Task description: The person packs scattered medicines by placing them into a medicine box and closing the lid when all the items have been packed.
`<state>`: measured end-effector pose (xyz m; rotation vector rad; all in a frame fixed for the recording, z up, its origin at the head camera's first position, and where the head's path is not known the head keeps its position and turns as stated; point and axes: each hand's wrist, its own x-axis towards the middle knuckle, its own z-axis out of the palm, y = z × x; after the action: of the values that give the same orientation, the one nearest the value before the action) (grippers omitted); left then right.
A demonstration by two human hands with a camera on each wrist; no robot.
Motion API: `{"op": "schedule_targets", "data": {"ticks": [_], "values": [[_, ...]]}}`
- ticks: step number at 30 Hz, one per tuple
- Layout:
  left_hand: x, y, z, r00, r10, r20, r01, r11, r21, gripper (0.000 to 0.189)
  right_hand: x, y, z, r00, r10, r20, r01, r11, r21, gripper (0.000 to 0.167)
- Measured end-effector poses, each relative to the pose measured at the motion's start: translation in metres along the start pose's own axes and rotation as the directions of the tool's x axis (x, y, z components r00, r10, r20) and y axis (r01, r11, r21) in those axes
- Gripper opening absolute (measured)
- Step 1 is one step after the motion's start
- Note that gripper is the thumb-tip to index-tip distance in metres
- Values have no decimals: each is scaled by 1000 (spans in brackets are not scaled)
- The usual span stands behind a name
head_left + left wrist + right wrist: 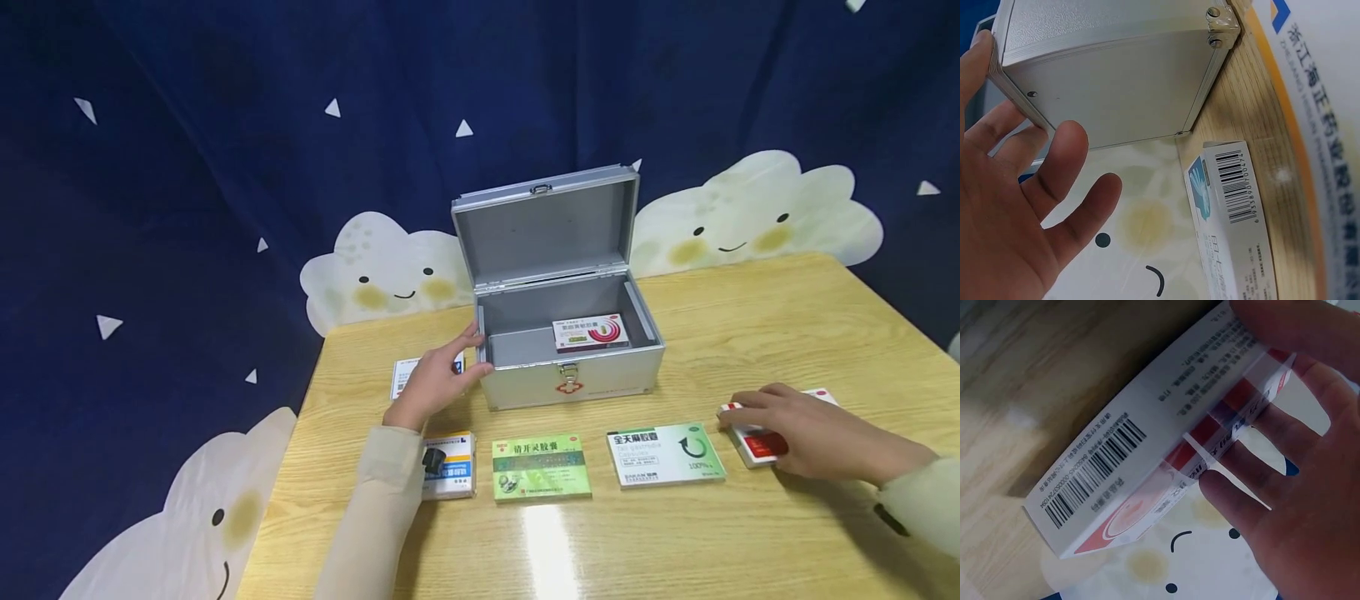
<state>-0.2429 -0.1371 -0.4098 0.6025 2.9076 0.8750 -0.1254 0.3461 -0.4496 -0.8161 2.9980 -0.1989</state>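
The right hand [813,433] gripped the red-and-white box [763,447] on the table's [750,333] right side, fingers over its printed face. It was probably light, slick and crushable, best pinched by its long edges. Just leftward lay a white-and-green carton [663,456]; beyond, the left hand [433,379], fingers loosely spread, touched the silver case [525,387].

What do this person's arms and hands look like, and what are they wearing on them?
The left hand and right hand are bare, with no gloves or rings visible. The left sleeve and right sleeve are plain pale beige and reach the wrists. Something small and black shows beside the left cuff; I can't tell what it is.
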Motion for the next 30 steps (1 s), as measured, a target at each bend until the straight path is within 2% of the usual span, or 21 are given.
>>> {"op": "schedule_targets", "data": {"ticks": [4, 10, 19, 23, 27, 30], "values": [[2, 0, -1, 1000, 0, -12, 0, 1000, -6, 57, 0, 3, -4, 1000, 19, -10, -19, 1000, 15, 75], [3, 1, 0, 1000, 0, -7, 0, 1000, 8, 58, 0, 6, -5, 997, -4, -76, 3, 1000, -7, 76], [-4, 1, 2, 1000, -14, -8, 13, 999, -35, 56, 2, 5, -10, 991, -24, -131, 23, 1000, -10, 78], [-6, 0, 3, 999, -33, 6, 33, 999, -13, 58, 1, 5, -11, 988, -27, -153, 23, 999, -23, 77], [-4, 1, 3, 1000, -23, -4, 23, 1000, -19, 57, 0, 7, -14, 983, -27, -183, 21, 999, -37, 76], [-4, 1, 3, 1000, -16, -11, 15, 999, -39, 57, 1, 7, -16, 985, -16, -174, 12, 1000, -26, 76]]}}
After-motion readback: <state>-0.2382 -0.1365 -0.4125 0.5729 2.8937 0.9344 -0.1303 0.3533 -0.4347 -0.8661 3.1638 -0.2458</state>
